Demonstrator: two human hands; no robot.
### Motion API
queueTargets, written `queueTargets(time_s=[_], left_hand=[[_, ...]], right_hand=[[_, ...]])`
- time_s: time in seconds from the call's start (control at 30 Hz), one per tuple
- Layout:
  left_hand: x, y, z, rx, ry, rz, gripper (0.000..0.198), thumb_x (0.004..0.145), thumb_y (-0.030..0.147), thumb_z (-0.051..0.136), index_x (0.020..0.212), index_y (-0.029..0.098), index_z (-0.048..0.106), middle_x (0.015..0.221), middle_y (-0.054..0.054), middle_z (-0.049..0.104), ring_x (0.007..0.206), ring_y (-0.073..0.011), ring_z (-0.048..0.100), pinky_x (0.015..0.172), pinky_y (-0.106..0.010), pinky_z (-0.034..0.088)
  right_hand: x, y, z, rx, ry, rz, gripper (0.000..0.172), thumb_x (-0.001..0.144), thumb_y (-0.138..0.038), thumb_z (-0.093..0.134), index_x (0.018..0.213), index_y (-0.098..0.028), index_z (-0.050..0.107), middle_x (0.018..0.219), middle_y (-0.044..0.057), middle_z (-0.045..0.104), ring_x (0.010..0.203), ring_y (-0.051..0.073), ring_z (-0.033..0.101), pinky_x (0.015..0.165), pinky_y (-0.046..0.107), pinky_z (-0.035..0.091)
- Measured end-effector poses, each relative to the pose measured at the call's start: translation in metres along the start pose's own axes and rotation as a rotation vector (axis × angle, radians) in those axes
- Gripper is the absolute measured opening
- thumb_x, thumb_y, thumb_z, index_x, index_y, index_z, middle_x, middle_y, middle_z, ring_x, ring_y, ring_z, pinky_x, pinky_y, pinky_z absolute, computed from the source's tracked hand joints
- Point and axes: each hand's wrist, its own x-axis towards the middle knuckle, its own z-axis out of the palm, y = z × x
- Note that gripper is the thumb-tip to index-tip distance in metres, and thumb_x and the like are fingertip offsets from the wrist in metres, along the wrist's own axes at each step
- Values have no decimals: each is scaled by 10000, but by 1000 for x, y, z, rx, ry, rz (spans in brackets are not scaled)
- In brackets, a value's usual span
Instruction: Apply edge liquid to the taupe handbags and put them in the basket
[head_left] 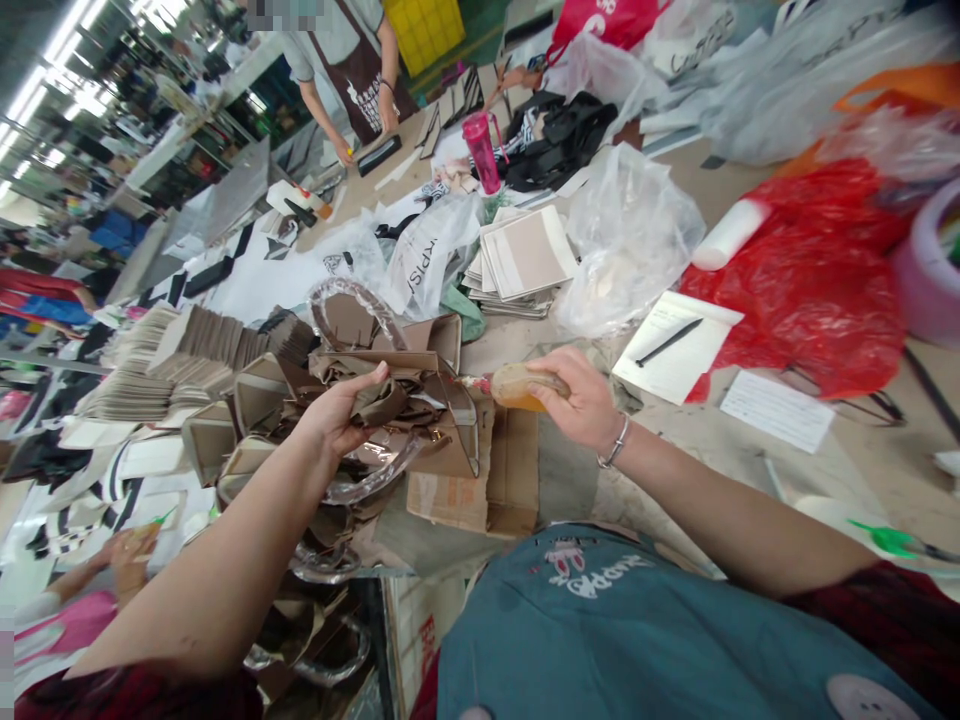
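A brown handbag (439, 425) lies on its side at the centre, its clear-wrapped handles (375, 480) sticking out and its olive lining (382, 400) bunched at the mouth. My left hand (349, 405) is closed on the bag's lining, thumb on top; its other fingers are partly hidden. In my right hand (581, 395) is a translucent squeeze bottle (517, 387) with yellowish liquid. The bottle is tilted, its reddish tip pointing left at the bag's side panel; I cannot tell whether the tip touches. Below the bottle stands an open cardboard box (517, 480), partly under the bag.
More brown bags (255, 400) and stacked panels (210, 350) crowd the left. Light panels (529, 250), a clear plastic bag (630, 240), a notepad with a pen (671, 345) and red plastic (810, 270) lie beyond. Co-workers' hands (386, 105) work across the table and at lower left.
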Motion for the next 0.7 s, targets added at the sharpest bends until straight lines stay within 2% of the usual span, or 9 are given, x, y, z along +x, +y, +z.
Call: queueTargets(time_s=[0.17,0.4,0.7], left_hand=[[1,-1,2,16,-18,-6,176,823,102,559,663,85,630,586,-85,666,475,-154,627,454,-232,555],[-3,1,6,19,-18,8,185,825,104,560,655,78,630,580,-69,662,472,-142,629,460,-217,553],[-1,-1,5,36,-12,9,172,829,110,552,681,72,633,585,-67,662,487,-141,633,478,-226,558]], right_hand=[[-12,14,4,-4,-26,30,168,866,-221,569,1033,-204,581,872,52,575,819,202,545,732,365,473],[-41,21,10,13,-157,58,167,881,-216,546,1046,-213,570,863,56,579,830,208,547,731,365,483],[-28,19,10,5,-76,41,196,876,-220,563,1072,-227,559,901,58,566,853,209,539,756,378,481]])
